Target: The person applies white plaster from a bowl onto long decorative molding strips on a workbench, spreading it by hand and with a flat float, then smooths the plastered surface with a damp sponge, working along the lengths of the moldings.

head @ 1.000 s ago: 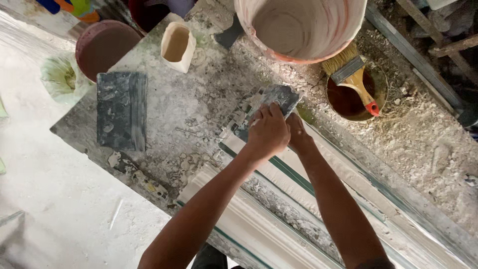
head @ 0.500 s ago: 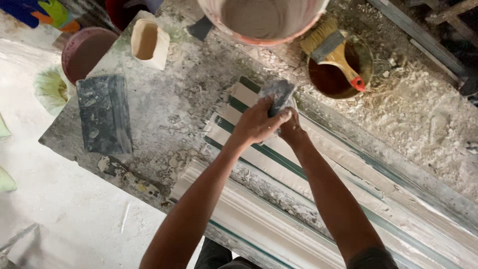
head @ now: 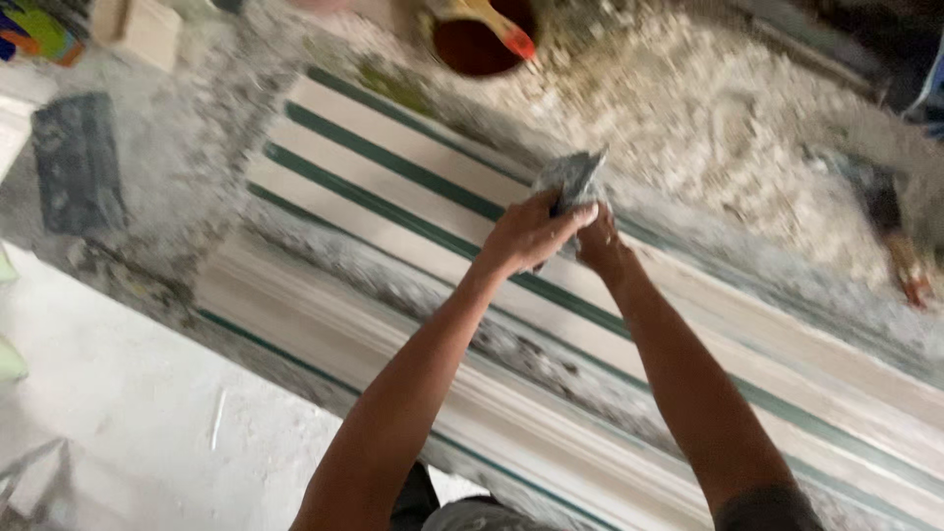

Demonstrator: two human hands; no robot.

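Observation:
My left hand and my right hand are pressed together around a flat grey scraper plate, smeared with plaster. Both hands hold it against the long white moulding with green stripes, near the moulding's far edge. The plate's top sticks out above my fingers. The view is blurred by motion.
A dark red pot with a yellow-handled brush stands beyond the moulding. A dark grey slab lies on the plaster-spattered bench at left. Crumbly plaster waste covers the far right. A small cream box sits at top left.
Both hands have slid the plate to the right along the moulding. The view followed, so the big bucket has left the frame and the slab has shifted to the left edge.

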